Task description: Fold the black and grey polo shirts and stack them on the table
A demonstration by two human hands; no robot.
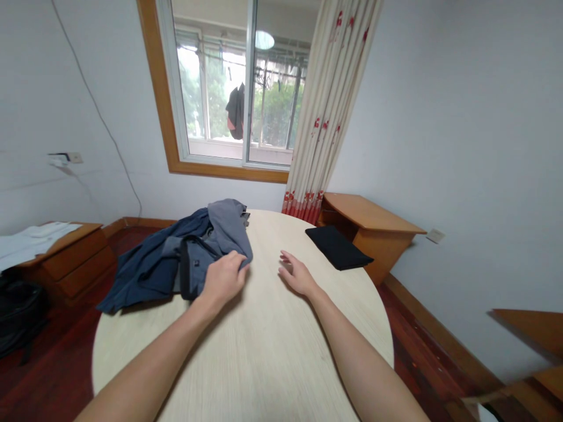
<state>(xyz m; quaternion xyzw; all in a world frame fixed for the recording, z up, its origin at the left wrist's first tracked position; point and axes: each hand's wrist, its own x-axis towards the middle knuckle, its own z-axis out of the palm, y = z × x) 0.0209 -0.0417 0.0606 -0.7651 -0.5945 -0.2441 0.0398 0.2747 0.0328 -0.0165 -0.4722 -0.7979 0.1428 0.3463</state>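
A person's left hand (225, 274) grips the right-hand edge of a rumpled blue and grey garment (162, 261) on a pale round table (264, 351), fingers curled over the cloth and thumb pressed to its near side. The right hand (297, 276) is free of any object, its fingers loosely extended and the thumb parted from them, over the bare middle of the tabletop; whether it touches the surface cannot be told. The garment lies across the far left part of the table, its navy side spread toward the left rim, its grey side bunched near the left hand, with a dark band running beside the wrist. To the right of both hands, well apart from the garment, a black folded item (338, 247) lies flat by the far right rim. Beyond the table, a wooden desk (373, 212) stands against the right wall, beside a cream curtain (329, 111) with red flowers and a wood-framed window (211, 105). At left, white papers (37, 239) cover part of a low wooden cabinet (83, 266), with a black bag (20, 316) on its near side.
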